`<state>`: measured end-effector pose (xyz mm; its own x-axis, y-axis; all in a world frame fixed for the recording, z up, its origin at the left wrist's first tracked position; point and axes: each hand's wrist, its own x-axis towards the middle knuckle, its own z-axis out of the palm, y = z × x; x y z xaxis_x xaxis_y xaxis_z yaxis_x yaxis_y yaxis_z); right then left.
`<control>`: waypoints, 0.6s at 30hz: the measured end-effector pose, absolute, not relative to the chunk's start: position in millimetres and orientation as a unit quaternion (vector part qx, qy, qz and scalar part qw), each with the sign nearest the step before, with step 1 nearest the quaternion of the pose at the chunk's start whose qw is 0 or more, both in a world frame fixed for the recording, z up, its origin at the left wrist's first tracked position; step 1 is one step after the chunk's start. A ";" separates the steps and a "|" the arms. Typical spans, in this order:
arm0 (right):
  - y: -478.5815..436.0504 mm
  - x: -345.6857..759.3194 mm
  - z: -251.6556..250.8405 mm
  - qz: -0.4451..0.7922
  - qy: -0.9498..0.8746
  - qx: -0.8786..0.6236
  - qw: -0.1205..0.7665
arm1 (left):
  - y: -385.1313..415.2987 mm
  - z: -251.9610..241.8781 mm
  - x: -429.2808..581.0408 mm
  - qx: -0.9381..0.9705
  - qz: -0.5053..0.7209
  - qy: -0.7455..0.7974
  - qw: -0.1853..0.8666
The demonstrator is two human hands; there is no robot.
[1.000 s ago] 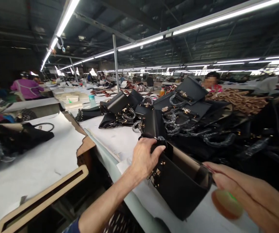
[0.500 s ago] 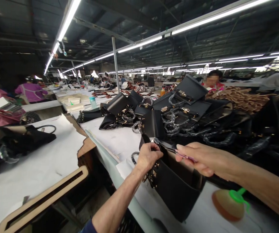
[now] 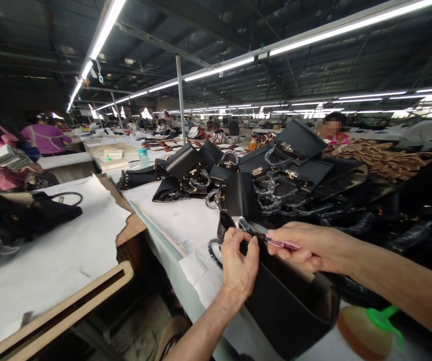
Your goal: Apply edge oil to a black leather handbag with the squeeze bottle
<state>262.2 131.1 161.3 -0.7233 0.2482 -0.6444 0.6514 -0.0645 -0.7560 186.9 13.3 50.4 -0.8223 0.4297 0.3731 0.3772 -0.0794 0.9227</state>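
A black handbag [image 3: 287, 311] stands tilted on the white-covered table in front of me, its beige-lined mouth open towards the right. My left hand [image 3: 240, 260] is closed at the bag's upper edge, thumb and fingers pinching close to a plastic-wrapped handle [image 3: 214, 253]. What exactly lies between those fingertips is hidden. In my right hand [image 3: 306, 245] is a slim pink-handled tool [image 3: 285, 244] with a narrow dark tip. The tip points left, close to my left fingertips at the bag's rim. I cannot make out whether it touches the bag.
Behind the bag rises a heap of black handbags [image 3: 294, 150] with wrapped handles and gold fittings. An amber bottle with a green spout [image 3: 366, 331] stands at front right. Brown pieces [image 3: 381, 155] are piled farther back. Another table [image 3: 68, 250] is at left; several people work around the room.
My left hand has turned its back more upward, with the thumb now at the rim. The bag has shifted slightly right and towards me. The tool's tip stays close to my left fingers.
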 end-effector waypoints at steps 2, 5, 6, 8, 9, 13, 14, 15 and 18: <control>131.2 259.3 160.1 -0.654 0.656 0.340 0.163 | 12.8 47.4 188.1 0.304 0.676 0.671 0.010; 131.1 254.8 157.4 -0.669 0.640 0.340 0.165 | 11.5 44.8 190.4 0.308 0.677 0.668 0.007; 130.9 253.4 156.4 -0.674 0.635 0.340 0.162 | 10.9 44.6 191.2 0.310 0.676 0.669 0.007; 130.7 251.0 154.0 -0.687 0.624 0.337 0.156 | 9.5 45.2 192.5 0.312 0.672 0.671 0.005; 130.7 250.1 152.6 -0.694 0.619 0.334 0.154 | 8.9 45.6 193.0 0.312 0.672 0.672 0.002; 131.7 250.8 146.4 -0.720 0.603 0.314 0.135 | 7.5 46.2 192.6 0.311 0.675 0.669 -0.007; 131.7 251.9 145.1 -0.723 0.604 0.310 0.128 | 7.5 46.0 192.2 0.310 0.676 0.669 -0.006; 131.3 253.3 144.1 -0.723 0.607 0.307 0.119 | 7.6 45.9 191.8 0.308 0.676 0.669 -0.005; 128.4 257.5 143.6 -0.712 0.630 0.296 0.089 | 8.0 46.0 191.6 0.305 0.680 0.666 0.001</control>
